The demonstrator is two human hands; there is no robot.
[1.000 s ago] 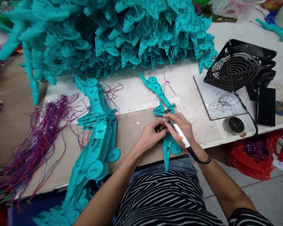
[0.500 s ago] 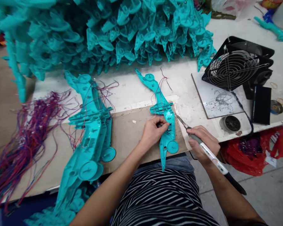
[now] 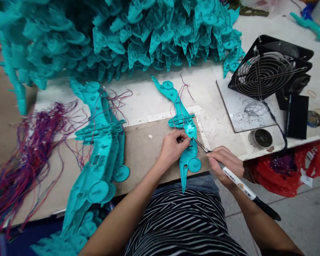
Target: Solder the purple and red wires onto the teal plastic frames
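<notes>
A turquoise bow-shaped plastic part (image 3: 188,154) lies on the brown board in front of me, with thin red and purple wires (image 3: 186,85) looping over its upper half. My left hand (image 3: 173,148) rests against its middle, thumb and fingertips pinched together; what sits between them is too small to make out. Gripped like a pen in my right hand (image 3: 225,164) is a soldering iron (image 3: 239,184) with a white and black handle. Its metal tip reaches the part right beside my left fingertips; whether it touches is hard to tell.
Left of my hands stand stacked turquoise parts (image 3: 102,142) with wires, beside a heap of loose coloured wires (image 3: 40,153). A large turquoise pile (image 3: 138,39) fills the back. At right are a black fan (image 3: 264,71), a white tile (image 3: 236,117) and a small tin (image 3: 260,138).
My right hand has brought the soldering iron leftward, so its tip has come from beside the part to my left fingertips. My left hand keeps its pinch in the same place.
</notes>
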